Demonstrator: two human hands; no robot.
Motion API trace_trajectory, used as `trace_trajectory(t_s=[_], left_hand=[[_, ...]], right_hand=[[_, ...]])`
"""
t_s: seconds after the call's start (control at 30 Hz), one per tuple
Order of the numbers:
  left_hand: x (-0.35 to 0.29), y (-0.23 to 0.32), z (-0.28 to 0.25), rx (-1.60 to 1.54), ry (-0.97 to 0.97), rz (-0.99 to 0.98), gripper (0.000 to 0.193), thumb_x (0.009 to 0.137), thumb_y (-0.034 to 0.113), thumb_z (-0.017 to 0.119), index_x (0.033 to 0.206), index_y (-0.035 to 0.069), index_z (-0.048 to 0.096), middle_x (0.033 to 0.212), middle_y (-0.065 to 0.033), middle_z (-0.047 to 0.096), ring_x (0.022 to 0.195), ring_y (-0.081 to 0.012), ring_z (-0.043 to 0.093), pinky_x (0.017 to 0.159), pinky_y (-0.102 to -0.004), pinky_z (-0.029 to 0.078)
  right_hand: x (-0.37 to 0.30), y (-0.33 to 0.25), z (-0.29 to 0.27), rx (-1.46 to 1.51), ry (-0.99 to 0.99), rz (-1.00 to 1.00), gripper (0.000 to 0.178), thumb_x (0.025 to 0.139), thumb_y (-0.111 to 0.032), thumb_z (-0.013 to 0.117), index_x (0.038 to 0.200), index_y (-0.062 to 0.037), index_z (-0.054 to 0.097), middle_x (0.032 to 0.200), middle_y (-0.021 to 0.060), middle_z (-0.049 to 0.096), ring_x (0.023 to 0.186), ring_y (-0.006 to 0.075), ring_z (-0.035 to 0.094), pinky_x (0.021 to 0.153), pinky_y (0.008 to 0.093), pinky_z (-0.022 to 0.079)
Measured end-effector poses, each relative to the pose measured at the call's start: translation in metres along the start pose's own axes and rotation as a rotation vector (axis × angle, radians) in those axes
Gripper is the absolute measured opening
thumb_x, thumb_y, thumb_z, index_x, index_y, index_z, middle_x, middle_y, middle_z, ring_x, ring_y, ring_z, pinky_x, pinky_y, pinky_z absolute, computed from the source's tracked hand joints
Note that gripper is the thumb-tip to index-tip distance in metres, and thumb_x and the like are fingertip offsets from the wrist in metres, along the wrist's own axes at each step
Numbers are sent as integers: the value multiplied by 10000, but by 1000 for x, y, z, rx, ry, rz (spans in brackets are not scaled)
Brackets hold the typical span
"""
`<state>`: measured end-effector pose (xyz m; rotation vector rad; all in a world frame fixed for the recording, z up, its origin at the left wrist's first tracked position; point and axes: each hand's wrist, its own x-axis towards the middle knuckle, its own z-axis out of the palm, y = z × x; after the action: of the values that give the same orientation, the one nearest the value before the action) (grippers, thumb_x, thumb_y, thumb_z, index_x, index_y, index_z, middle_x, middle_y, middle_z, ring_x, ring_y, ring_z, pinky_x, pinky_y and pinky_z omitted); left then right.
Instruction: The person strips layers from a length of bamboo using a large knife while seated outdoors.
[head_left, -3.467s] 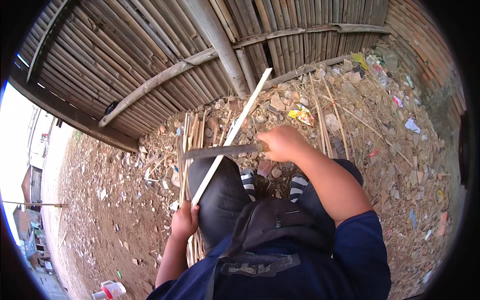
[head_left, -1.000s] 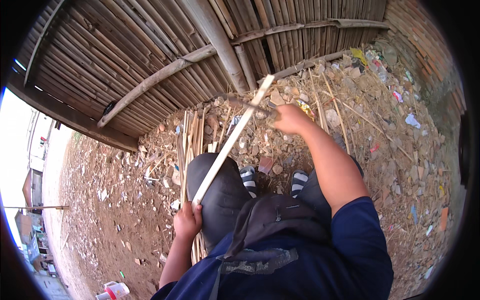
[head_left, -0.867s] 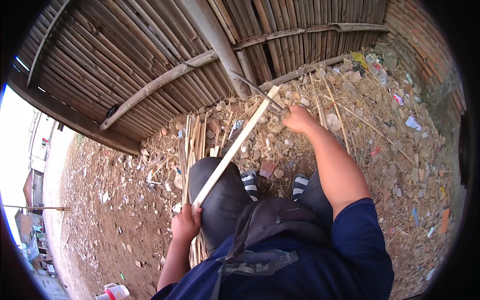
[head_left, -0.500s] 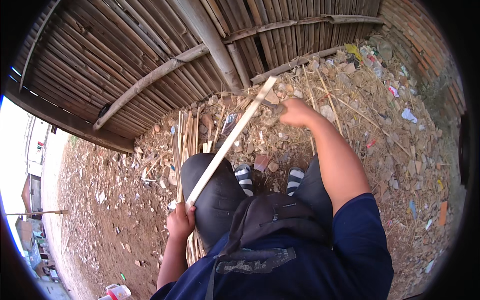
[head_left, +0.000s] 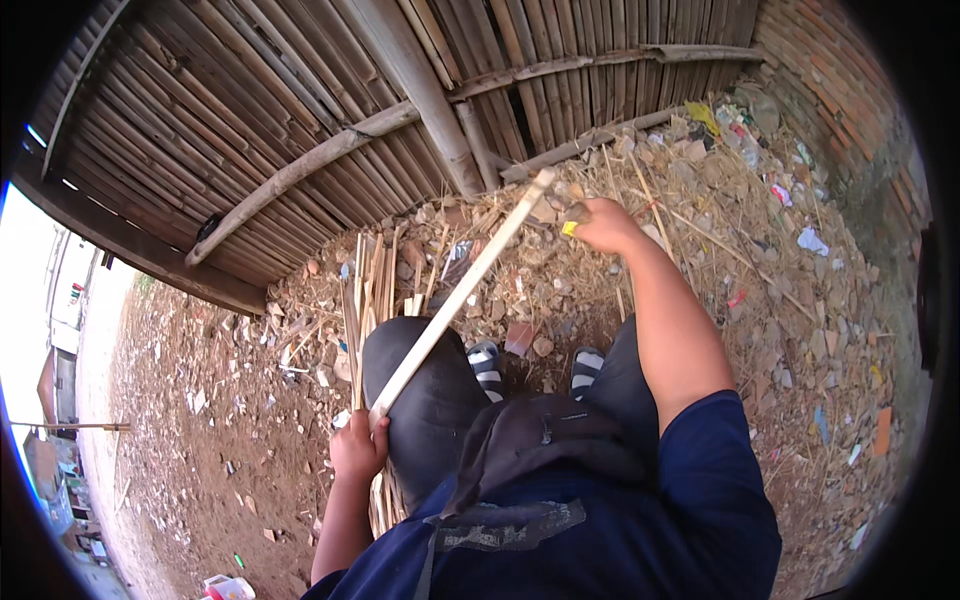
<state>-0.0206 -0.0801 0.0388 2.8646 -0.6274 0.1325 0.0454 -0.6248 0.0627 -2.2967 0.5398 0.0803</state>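
Note:
My left hand (head_left: 358, 450) grips the near end of a long pale bamboo strip (head_left: 455, 298) beside my left knee. The strip slants up and away over my left leg toward the bamboo wall. My right hand (head_left: 603, 225) is stretched forward next to the strip's far tip, fingers closed on the handle of a knife (head_left: 572, 220). Only a dark bit and a yellow spot of the knife show; its blade is hidden. A bundle of split bamboo strips (head_left: 368, 290) lies on the ground left of my knee.
A bamboo wall (head_left: 330, 110) with a thick post (head_left: 420, 95) stands ahead, and a brick wall (head_left: 850, 90) is at the right. Rubble, straw and litter (head_left: 790, 260) cover the dirt. My sandalled feet (head_left: 535, 365) rest between my knees.
The knife lay across the middle of the strip with its blade visible. My right hand has since pushed it forward along the strip to the far tip. My left hand stayed put.

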Motion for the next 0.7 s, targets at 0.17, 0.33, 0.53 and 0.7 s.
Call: trace_trajectory(t_s=[0.17,0.33,0.53,0.7], left_hand=[[-7,1,-5,-129,-96,-64,320,996,357,551,1049,42,547,728,-256,649,689,-491,644,623,-590,490],[-1,10,-26,-217,-83,-109,334,961,355,639,938,26,582,723,-244,652,691,-467,654,622,-551,499],[10,-2,-46,-352,-322,-218,405,914,376,725,906,-11,606,745,-237,672,735,-430,676,656,-490,522],[3,17,-49,-424,-403,-407,404,934,372,698,991,-20,621,783,-257,689,812,-445,691,725,-498,534]], right_hand=[[22,39,11,402,278,152,345,774,-229,721,1051,-24,729,951,163,732,840,278,706,788,421,539],[14,29,-1,611,315,152,289,772,-172,723,999,6,712,871,98,715,753,196,674,673,347,518],[-11,1,-9,466,384,-13,227,812,-231,724,970,-70,705,875,81,720,795,208,682,738,379,521],[-30,-33,2,78,194,-154,219,821,-265,715,976,-110,708,860,103,714,825,271,701,745,418,538]])
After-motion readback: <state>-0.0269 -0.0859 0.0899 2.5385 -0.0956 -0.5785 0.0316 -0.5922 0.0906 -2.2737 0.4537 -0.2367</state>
